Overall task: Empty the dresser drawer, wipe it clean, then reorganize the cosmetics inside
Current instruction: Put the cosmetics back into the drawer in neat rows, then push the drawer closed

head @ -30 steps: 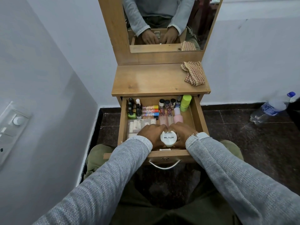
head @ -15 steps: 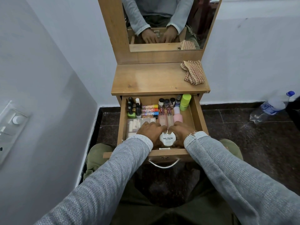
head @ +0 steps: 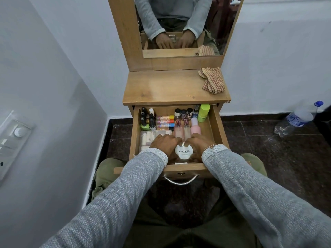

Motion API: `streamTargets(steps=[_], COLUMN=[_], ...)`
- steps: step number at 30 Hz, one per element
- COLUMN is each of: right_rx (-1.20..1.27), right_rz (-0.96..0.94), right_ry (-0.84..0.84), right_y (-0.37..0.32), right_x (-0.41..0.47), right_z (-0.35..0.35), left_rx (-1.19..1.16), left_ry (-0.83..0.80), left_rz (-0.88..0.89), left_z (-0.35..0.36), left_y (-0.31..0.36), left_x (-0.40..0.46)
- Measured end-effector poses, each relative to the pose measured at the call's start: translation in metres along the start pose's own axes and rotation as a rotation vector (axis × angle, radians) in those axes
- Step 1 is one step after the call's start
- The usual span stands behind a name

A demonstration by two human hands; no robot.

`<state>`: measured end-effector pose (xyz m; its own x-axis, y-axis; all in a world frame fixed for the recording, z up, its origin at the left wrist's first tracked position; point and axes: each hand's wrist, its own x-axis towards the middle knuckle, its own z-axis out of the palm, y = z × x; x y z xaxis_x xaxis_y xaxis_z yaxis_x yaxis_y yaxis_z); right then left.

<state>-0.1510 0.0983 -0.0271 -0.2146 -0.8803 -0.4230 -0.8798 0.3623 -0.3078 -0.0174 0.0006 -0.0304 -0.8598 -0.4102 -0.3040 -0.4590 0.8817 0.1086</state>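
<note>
Both hands cup the white nail polish remover tub (head: pixel 184 152) at the drawer's (head: pixel 216 126) front edge: left hand (head: pixel 164 145) curled against its left side, right hand (head: pixel 198 146) against its right, fingertips meeting behind it.

White round lid (head: pixel 184 151) in drawer: "NAIL POLISH", smaller line beneath unreadable. Water bottle (head: pixel 295 119) label: blue print, illegible.
</note>
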Motion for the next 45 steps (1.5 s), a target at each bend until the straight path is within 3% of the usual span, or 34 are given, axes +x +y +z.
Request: streamTargets(steps=[15, 20, 26, 31, 35, 40, 45], right_rx=[0.017, 0.060, 0.328, 0.736, 0.729, 0.819, 1.362], right_rz=[-0.006, 0.002, 0.027, 0.026, 0.008, 0.210, 0.505], right_ry=[0.015, 0.202, 0.632, 0.760, 0.842, 0.629, 0.424], right_y=[0.000, -0.006, -0.022, -0.053, -0.064, -0.059, -0.047], right_x=[-0.005, -0.019, -0.042, -0.074, -0.108, -0.120, -0.114], right_z=[-0.003, -0.010, -0.003, 0.021, 0.037, 0.082, 0.110], left_rx=[-0.085, -0.370, -0.628, -1.004, -1.377, -1.792, -2.037], left_ry=[0.014, 0.071, 0.431, 0.636, 0.658, 0.691, 0.562], left_rz=[-0.003, -0.097, -0.112, -0.120, -0.134, -0.345, -0.718], left_z=[-0.003, -0.008, -0.013, -0.009, -0.009, 0.030, 0.078], left_y=[-0.001, -0.008, -0.001, 0.023, 0.045, 0.078, 0.091], left_x=[-0.002, -0.012, -0.035, -0.066, -0.102, -0.128, -0.131])
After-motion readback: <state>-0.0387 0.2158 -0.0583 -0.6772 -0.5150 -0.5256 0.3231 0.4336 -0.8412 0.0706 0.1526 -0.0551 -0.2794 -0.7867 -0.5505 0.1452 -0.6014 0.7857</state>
